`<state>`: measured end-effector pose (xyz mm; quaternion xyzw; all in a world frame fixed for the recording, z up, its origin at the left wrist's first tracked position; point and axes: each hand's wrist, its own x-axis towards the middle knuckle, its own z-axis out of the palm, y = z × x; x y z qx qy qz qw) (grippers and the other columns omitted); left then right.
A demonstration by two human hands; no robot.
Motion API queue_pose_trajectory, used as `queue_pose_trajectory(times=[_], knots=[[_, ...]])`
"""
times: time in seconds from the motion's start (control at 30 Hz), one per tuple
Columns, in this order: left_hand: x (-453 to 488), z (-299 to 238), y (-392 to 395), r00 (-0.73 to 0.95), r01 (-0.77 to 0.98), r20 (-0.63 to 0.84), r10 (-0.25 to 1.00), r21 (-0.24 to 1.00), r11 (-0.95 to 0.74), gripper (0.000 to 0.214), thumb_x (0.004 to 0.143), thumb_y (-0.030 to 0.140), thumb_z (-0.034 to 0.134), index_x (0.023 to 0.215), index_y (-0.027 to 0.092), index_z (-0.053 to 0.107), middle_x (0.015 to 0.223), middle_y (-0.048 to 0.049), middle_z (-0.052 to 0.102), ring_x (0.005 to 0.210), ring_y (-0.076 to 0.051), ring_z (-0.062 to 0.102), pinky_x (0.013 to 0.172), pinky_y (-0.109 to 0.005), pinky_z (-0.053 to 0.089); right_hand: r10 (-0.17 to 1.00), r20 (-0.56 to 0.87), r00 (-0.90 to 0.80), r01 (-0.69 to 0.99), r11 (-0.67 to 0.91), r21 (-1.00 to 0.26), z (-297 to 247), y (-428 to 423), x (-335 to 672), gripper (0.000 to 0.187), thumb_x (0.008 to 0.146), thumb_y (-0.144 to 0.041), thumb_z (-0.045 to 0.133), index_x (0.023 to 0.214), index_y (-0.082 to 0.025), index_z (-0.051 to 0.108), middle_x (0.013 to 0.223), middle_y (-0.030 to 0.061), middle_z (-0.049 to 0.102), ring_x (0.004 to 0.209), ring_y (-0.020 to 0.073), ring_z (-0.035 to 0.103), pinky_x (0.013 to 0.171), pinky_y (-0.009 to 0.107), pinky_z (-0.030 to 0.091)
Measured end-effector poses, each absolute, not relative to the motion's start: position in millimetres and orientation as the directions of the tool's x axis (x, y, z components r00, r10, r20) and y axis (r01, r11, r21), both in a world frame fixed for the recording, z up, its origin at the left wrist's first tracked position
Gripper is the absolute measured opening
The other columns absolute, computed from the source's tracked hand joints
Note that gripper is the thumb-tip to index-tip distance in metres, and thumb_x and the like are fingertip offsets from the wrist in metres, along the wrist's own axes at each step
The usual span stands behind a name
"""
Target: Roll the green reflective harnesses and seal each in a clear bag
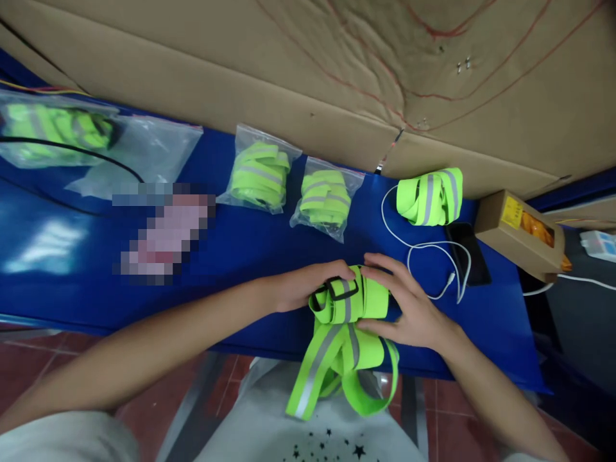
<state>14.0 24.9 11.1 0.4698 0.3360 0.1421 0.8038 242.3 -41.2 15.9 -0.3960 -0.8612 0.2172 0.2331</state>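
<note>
At the table's front edge lies a neon-yellow reflective strap (349,308) with a grey stripe. Part of it is rolled, and its loose loops (344,372) hang over the edge toward my lap. A black buckle (344,289) sits on top of the roll. My left hand (315,282) grips the roll's left side beside the buckle, its fingertips partly hidden behind the strap. From the right, my right hand (409,305) holds the roll between its thumb below and its fingers above.
Two bagged strap rolls (260,176) (325,199) lie toward the back of the blue table (250,256). Farther left are another bagged strap (58,128) and a flat plastic bag (149,144). An unbagged roll (430,196), white cable (433,244), black phone (469,253) and cardboard box (520,231) are right.
</note>
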Motion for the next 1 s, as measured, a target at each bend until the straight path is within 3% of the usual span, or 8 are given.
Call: queue_pose_trajectory(times=[0.13,0.33,0.43,0.53,0.7,0.83,0.9,1.0], knots=[[16.3,9.9,21.2,0.753,0.019,-0.536,0.383,0.599,0.801,0.024,0.084,0.039,0.057,0.076,0.018,0.066,0.07,-0.0009,0.068,0.065,-0.016,0.062,0.065,-0.03,0.054,0.693,0.37,-0.619,0.56,0.72,-0.41,5.7,-47.5,237.8,0.077,0.087,-0.047,0.078,0.155,-0.032,0.045,0.151,0.0106,0.057,0.137,0.0348,0.057,0.112,0.055,0.052],[18.1,9.2,13.0,0.741,-0.06,-0.585,0.328,0.429,0.901,0.024,0.089,0.035,0.056,0.09,0.018,0.073,0.082,-0.0014,0.073,0.075,-0.016,0.066,0.071,-0.029,0.053,0.605,0.429,-0.671,0.519,0.796,-0.31,8.8,-59.0,229.0,0.068,0.085,-0.045,0.082,0.147,-0.034,0.056,0.145,0.0054,0.063,0.139,0.0317,0.057,0.113,0.049,0.055],[18.2,7.0,12.9,0.727,-0.052,-0.6,0.333,0.436,0.899,0.026,0.092,0.037,0.057,0.088,0.018,0.073,0.077,-0.0001,0.071,0.072,-0.015,0.064,0.07,-0.028,0.051,0.646,0.459,-0.609,0.485,0.762,-0.429,15.0,-59.9,229.0,0.067,0.085,-0.035,0.082,0.148,-0.032,0.057,0.143,0.0057,0.065,0.135,0.0309,0.061,0.111,0.048,0.057],[19.3,2.1,13.5,0.726,0.067,-0.612,0.314,0.518,0.853,0.05,0.095,0.062,0.051,0.091,0.018,0.073,0.079,-0.0033,0.072,0.074,-0.019,0.066,0.07,-0.031,0.052,0.862,0.363,-0.352,0.46,0.498,-0.735,18.1,-56.6,232.0,0.045,0.092,-0.029,0.073,0.137,-0.032,0.066,0.13,0.0025,0.073,0.116,0.0261,0.073,0.097,0.042,0.064],[17.7,-0.2,18.0,0.751,0.033,-0.398,0.527,0.82,0.571,0.079,0.092,0.083,0.031,0.122,0.02,0.068,0.108,-0.0108,0.075,0.098,-0.025,0.07,0.082,-0.037,0.057,0.979,-0.195,0.057,0.061,-0.199,-0.978,16.9,-41.6,237.0,0.03,0.093,-0.049,0.07,0.108,-0.025,0.079,0.089,0.0005,0.08,0.073,0.0186,0.075,0.062,0.029,0.061],[10.5,5.1,21.0,0.712,-0.06,-0.011,0.702,0.995,0.077,0.085,0.086,0.061,0.072,0.156,0.03,0.037,0.154,-0.0129,0.049,0.136,-0.033,0.055,0.108,-0.047,0.051,0.898,-0.44,0.008,-0.152,-0.433,-0.888,17.3,-32.7,233.3,0.037,0.081,-0.051,0.081,0.103,-0.022,0.08,0.084,0.0013,0.079,0.07,0.0179,0.074,0.063,0.027,0.059],[8.1,5.0,21.8,0.732,-0.04,0.203,0.651,0.966,-0.256,0.097,0.079,0.045,0.084,0.16,0.033,0.03,0.163,-0.0122,0.036,0.148,-0.035,0.041,0.119,-0.051,0.043,0.859,-0.512,-0.033,-0.179,-0.509,-0.842,16.4,-32.1,230.0,0.037,0.078,-0.049,0.084,0.101,-0.021,0.08,0.085,0.0021,0.079,0.071,0.0181,0.073,0.064,0.026,0.057],[7.0,-0.8,23.6,0.788,-0.058,0.36,0.5,0.852,-0.521,0.077,0.083,0.032,0.082,0.151,0.033,0.046,0.158,-0.0115,0.044,0.148,-0.031,0.044,0.12,-0.046,0.043,0.823,-0.565,-0.051,-0.2,-0.563,-0.802,13.2,-34.5,225.2,0.038,0.075,-0.048,0.086,0.102,-0.022,0.08,0.089,0.0027,0.079,0.077,0.0193,0.074,0.068,0.027,0.057]])
